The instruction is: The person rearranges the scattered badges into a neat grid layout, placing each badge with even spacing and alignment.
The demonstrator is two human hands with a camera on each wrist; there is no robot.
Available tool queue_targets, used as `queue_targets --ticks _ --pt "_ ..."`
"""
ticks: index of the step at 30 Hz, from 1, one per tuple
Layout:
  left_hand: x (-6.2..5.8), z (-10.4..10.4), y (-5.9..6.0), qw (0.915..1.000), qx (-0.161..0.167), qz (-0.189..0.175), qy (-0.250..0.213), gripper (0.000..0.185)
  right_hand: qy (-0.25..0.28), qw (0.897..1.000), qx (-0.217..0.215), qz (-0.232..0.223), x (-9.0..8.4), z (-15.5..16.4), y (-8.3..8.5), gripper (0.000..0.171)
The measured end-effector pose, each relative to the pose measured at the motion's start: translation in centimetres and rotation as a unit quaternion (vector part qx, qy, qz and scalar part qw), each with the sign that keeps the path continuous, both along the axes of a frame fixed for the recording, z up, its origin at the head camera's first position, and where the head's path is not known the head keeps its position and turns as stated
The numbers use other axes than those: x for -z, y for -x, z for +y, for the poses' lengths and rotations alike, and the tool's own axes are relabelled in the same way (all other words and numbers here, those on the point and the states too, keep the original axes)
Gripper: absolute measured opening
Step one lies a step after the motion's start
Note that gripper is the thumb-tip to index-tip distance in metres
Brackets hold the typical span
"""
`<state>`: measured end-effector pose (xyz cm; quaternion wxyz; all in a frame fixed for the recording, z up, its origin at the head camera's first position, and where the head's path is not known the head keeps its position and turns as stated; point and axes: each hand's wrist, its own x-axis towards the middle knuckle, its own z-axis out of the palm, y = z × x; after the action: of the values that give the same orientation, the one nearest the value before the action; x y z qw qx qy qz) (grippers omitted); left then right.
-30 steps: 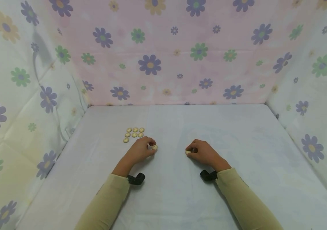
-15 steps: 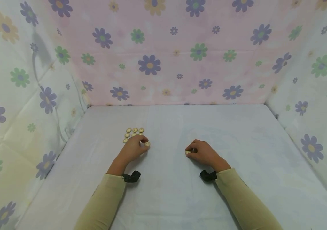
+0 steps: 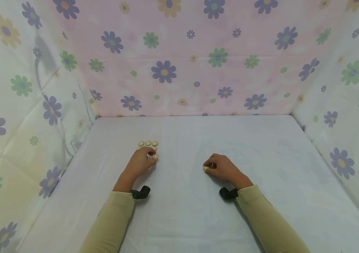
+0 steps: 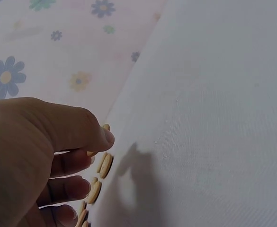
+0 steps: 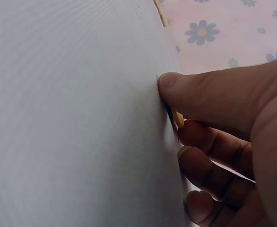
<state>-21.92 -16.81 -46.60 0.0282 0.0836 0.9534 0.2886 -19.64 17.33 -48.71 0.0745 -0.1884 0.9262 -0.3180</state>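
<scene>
My left hand (image 3: pixel 139 163) pinches a small round wooden disc (image 3: pixel 155 156) between thumb and forefinger. It is just in front of several similar discs (image 3: pixel 148 143) set in rows, and it hides part of the nearer ones. In the left wrist view the pinched disc (image 4: pixel 106 127) shows only at its edge behind the thumb, with others lined up below it. To the right, my right hand (image 3: pixel 225 168) holds another wooden disc (image 3: pixel 205 168) low at the tablecloth. The right wrist view shows that disc's (image 5: pixel 178 118) edge between thumb and forefinger.
A white cloth (image 3: pixel 179 211) covers the table. Flowered fabric (image 3: pixel 192 63) hangs behind it and along both sides. Each wrist carries a black camera mount (image 3: pixel 140 193).
My left hand has moved left and slightly away from me with its disc, toward the rows, and now covers some of the nearer discs. The right hand has stayed in place.
</scene>
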Motion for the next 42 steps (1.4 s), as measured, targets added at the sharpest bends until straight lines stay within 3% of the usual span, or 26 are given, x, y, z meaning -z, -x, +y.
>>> queue_targets --ticks 12,24,42 --pt "0.2 -1.3 0.3 0.9989 -0.025 0.029 0.026 0.031 0.001 1.000 -0.001 0.000 -0.1 -0.1 -0.1 0.020" --pt "0.7 -1.8 0.9 0.9971 -0.067 -0.003 0.036 0.032 -0.005 1.000 -0.003 0.009 -0.2 -0.1 -0.2 0.021" --pt "1.4 -2.3 1.1 0.9958 -0.078 0.002 0.048 0.032 -0.009 1.000 -0.006 -0.001 -0.3 -0.2 -0.2 0.022"
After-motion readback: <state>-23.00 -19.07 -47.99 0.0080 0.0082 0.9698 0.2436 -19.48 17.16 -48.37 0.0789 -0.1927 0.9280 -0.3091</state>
